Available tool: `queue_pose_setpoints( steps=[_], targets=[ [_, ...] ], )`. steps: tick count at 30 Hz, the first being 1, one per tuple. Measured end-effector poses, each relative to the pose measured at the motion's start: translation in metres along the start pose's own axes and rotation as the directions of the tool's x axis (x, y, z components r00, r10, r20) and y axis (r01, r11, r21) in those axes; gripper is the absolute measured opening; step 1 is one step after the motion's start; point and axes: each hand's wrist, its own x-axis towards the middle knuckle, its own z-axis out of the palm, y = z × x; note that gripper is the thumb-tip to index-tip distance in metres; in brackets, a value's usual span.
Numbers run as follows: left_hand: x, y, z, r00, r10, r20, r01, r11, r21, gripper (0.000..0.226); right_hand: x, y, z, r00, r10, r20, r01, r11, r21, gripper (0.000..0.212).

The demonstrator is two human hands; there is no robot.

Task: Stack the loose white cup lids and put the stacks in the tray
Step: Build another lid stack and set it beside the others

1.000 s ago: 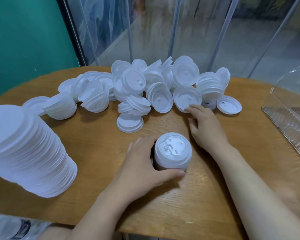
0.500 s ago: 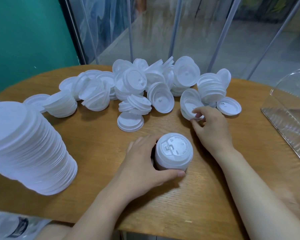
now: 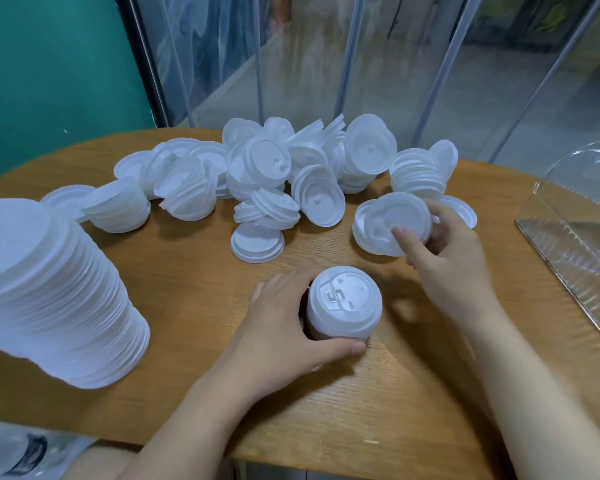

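A short stack of white lids [image 3: 344,301] stands near the table's front middle, and my left hand [image 3: 284,327] wraps around its left and front side. My right hand [image 3: 447,247] holds a small bunch of white lids [image 3: 392,223] tilted just above the table, right of the loose pile. Several loose white lids [image 3: 267,178] lie heaped across the far middle of the table. A tall leaning stack of lids [image 3: 52,289] rests at the left. The clear plastic tray [image 3: 568,244] sits at the right edge.
The round wooden table [image 3: 194,289] has bare wood around the hands and in front of them. A single lid [image 3: 257,242] lies flat between the pile and the short stack. Glass panels and a teal wall stand behind the table.
My right hand reached the lids at the right of the pile, grasped a small bunch and lifted it, tilting it toward me. My left hand stayed on the short stack.
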Motion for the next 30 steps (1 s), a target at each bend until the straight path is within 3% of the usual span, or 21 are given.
queue_pose_setpoints(
  steps=[2,7,11,16,21,26,30],
  targets=[
    [0.0,0.0,0.0,1.0,0.003,0.003,-0.003,1.0,-0.001,0.069,-0.003,0.007,-0.005,0.995,0.063,0.073,-0.059,0.997,-0.053,0.05],
    [0.002,-0.001,0.002,1.0,0.011,-0.004,-0.011,1.0,0.008,0.071,-0.005,0.016,-0.008,0.977,0.188,0.096,-0.173,0.974,-0.145,0.044],
    [0.001,0.001,0.001,1.0,0.018,-0.006,-0.017,1.0,0.01,0.068,-0.007,0.016,-0.01,0.953,0.249,0.17,-0.217,0.958,-0.186,0.078],
    [0.001,0.002,0.001,1.0,0.01,0.002,-0.01,1.0,0.001,0.066,-0.009,0.014,-0.009,0.97,0.204,0.134,-0.166,0.953,-0.255,0.077],
    [0.001,0.001,0.002,1.0,-0.002,0.003,0.002,1.0,0.0,0.068,-0.012,-0.007,-0.018,0.978,0.172,0.115,-0.163,0.983,-0.084,0.062],
    [0.002,0.0,0.003,1.0,-0.004,0.0,0.004,1.0,0.012,0.069,-0.028,-0.027,-0.021,0.955,0.063,0.29,-0.072,0.997,0.021,0.06],
    [0.002,-0.002,0.005,1.0,-0.024,-0.019,0.024,1.0,0.005,0.073,-0.039,-0.034,-0.017,0.907,-0.028,0.42,0.051,0.998,-0.043,0.07]
  ],
)
